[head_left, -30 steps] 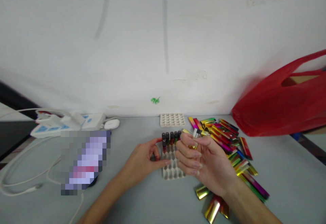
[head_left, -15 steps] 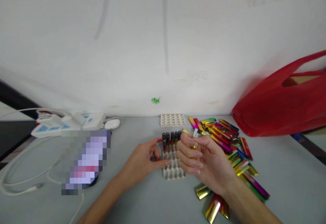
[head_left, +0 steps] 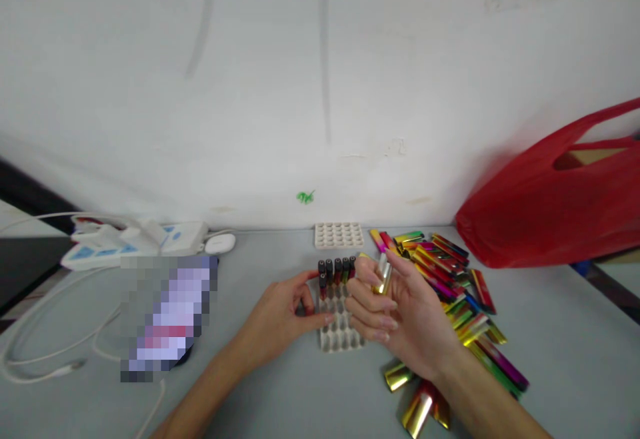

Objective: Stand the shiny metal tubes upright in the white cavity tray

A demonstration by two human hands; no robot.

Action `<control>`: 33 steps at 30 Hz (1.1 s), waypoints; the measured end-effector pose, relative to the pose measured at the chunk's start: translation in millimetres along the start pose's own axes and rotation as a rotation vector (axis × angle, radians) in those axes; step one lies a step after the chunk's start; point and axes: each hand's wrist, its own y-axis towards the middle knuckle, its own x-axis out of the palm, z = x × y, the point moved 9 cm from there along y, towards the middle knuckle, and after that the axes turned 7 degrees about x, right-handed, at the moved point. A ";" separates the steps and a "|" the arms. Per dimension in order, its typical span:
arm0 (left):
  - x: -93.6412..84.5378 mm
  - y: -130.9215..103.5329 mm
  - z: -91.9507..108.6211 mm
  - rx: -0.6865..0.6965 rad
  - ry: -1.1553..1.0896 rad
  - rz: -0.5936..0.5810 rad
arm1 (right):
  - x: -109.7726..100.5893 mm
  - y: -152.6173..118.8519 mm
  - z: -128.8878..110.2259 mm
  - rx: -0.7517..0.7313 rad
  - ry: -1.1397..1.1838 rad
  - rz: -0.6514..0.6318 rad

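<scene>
Piece (head_left: 384,278) of shiny gold and silver is resting in our right hand (head_left: 415,322), near the pitted tray (head_left: 344,346).
We are holding it in curled fingers, thumb just beside it; our left hand (head_left: 280,312) is curving at the tray's left edge, and we cannot tell whether it is gripping. For good work, in our judgement, we should be pinching lightly and steadying the tray under the dark-topped tubes (head_left: 338,269). The piece's long axis is running nearly upright in our view; which end is its top, we are not seeing.
</scene>
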 end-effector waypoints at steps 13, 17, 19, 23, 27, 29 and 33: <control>0.6 -1.9 -0.8 -0.047 0.003 -0.018 | -19.8 -1.4 0.0 -0.099 -0.453 0.248; 0.0 -0.9 2.3 -0.051 0.009 -0.018 | -15.1 0.1 -1.9 -0.092 -0.467 0.214; -0.4 -0.6 4.2 -0.045 0.011 -0.018 | -13.9 -0.2 -4.1 -0.106 -0.453 0.212; -0.4 -1.4 5.4 -0.052 0.017 -0.026 | -16.7 -1.3 -4.7 -0.113 -0.447 0.237; -0.1 -2.1 5.3 -0.058 0.014 -0.031 | -20.1 -0.6 -1.0 -0.074 -0.427 0.234; -0.1 -2.1 5.2 -0.060 0.012 -0.028 | -21.2 -0.1 0.1 -0.062 -0.401 0.230; -0.4 -1.8 5.7 -0.057 0.027 -0.021 | -19.9 1.4 3.0 -0.039 -0.378 0.199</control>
